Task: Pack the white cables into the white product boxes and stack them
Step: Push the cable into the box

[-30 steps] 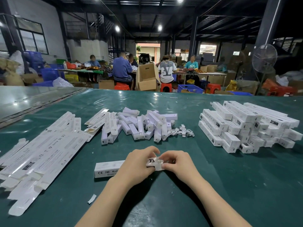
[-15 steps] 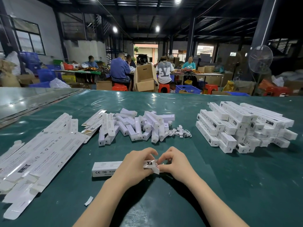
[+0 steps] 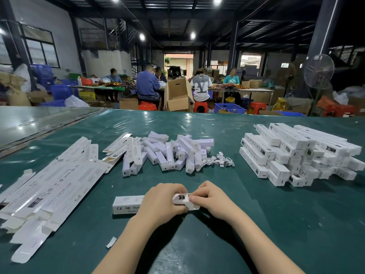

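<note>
A long white product box (image 3: 127,204) lies flat on the green table (image 3: 276,224) right in front of me. My left hand (image 3: 162,202) grips its middle, fingers curled over the top. My right hand (image 3: 207,198) pinches the box's right end, where the flap sits against the end. A small bunch of white cables (image 3: 220,162) lies farther back at the centre. Packed white boxes are stacked in a pile (image 3: 296,155) at the right.
A heap of small white devices (image 3: 167,153) lies at the centre back, next to the cables. Flat unfolded box blanks (image 3: 49,184) spread over the left side. A paper scrap (image 3: 111,242) lies near my left forearm. People work at tables far behind.
The end flap that stuck out between my hands now lies down against the box end. Both hands stay on the box, fingers drawn in closer.
</note>
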